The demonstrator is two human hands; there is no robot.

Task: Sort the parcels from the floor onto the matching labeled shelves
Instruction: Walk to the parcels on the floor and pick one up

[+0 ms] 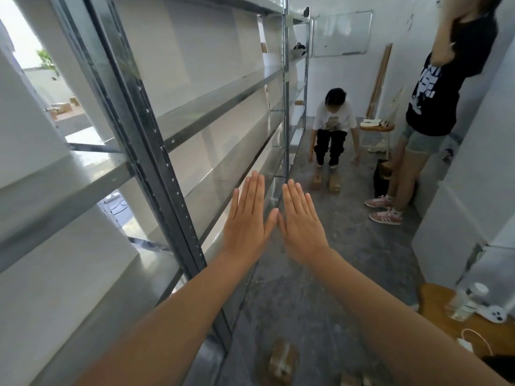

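2 empty hands held flat beside metal shelving.
The left hand (246, 218) and right hand (302, 222) are spread open, thumbs touching; a parcel (282, 360) is seen on the floor (334, 246) below, well apart, the aisle open ahead beside the shelving (156, 151).

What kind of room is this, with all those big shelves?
Probably a storeroom or small sorting room. Tall metal shelves line the wall beside the left hand, taped cardboard parcels lie on the bare concrete floor, and a whiteboard hangs on the far wall.

Blurred parcel (282, 360), another edge-cropped (351, 380)
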